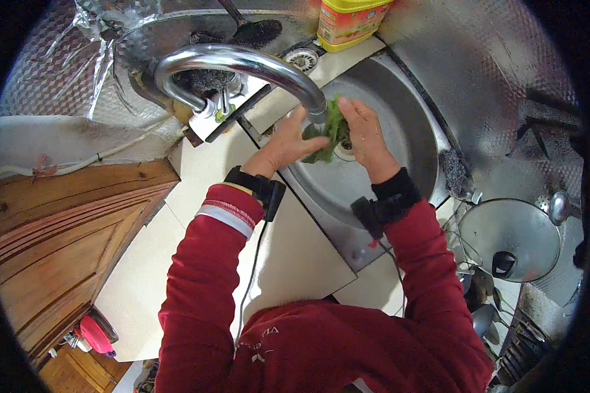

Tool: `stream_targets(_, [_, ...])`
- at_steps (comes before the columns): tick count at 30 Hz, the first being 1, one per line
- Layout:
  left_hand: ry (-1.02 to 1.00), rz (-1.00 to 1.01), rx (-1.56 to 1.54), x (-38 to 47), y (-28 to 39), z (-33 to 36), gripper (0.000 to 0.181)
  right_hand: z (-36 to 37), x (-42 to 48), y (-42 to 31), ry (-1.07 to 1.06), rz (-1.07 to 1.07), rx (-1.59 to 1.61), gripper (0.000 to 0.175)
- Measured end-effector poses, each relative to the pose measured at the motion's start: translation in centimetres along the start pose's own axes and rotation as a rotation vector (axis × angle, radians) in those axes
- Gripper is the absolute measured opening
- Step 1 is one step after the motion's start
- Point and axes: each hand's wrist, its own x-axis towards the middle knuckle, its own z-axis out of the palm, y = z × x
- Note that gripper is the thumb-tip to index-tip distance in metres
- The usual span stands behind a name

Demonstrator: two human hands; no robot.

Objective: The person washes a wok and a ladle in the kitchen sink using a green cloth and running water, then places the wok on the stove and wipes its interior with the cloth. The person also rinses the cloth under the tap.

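Green leafy vegetable (pixel 335 123) is held between my two hands, over the round stainless steel sink basin (pixel 398 93). My left hand (pixel 287 142) reaches in from the left, its thumb lying across the leaves and its fingertips partly behind the spout. On the other side, the fingers of my right hand (pixel 366 130) press against the leaf edge. Right above the leaves is the mouth of a curved chrome faucet (pixel 241 56). The drain (pixel 345 150) shows partly beneath my right hand. Any water stream is hard to make out.
A yellow-lidded plastic tub (pixel 351 24) stands behind the basin, near a sink strainer (pixel 302 60). To the right are a glass pot lid (pixel 511 240) and a steel scouring pad (pixel 452 172). Pale tiled counter (pixel 295 245) borders the sink; a wooden cabinet door (pixel 64 250) is at left.
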Motion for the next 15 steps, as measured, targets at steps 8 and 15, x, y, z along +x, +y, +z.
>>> stream_targets(8, [-0.035,-0.374,0.022,0.3,-0.5,0.5,0.046,-3.2,-0.8,-1.5,0.117,-0.074,0.081,0.031])
stream_targets(15, [-0.047,0.105,0.213,-0.8,4.7,3.4,0.029,-3.3,-1.2,4.9,0.081,0.553,0.808,0.054])
